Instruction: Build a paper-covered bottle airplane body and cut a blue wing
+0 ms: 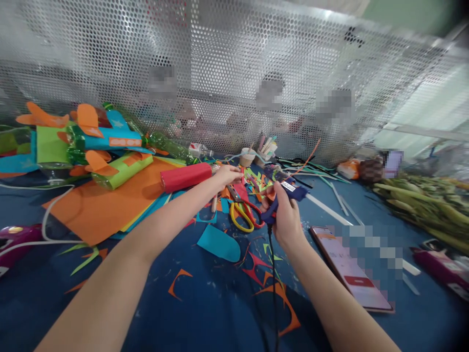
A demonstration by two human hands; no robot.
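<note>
My right hand is wrapped round a dark blue glue gun, whose black cord hangs down toward me. My left hand reaches out past the red paper-wrapped bottle, its fingers pinched at a piece of red paper; the fingertips are small and partly hidden. Between the hands lie yellow-handled scissors and red-handled scissors. Closer to me rests a blue paper piece with one rounded end.
Paper-covered bottles and orange sheets fill the left. A phone lies right of my arm, near a leafy green bundle. Cups of sticks stand before a perforated metal screen. Paper scraps litter the blue table.
</note>
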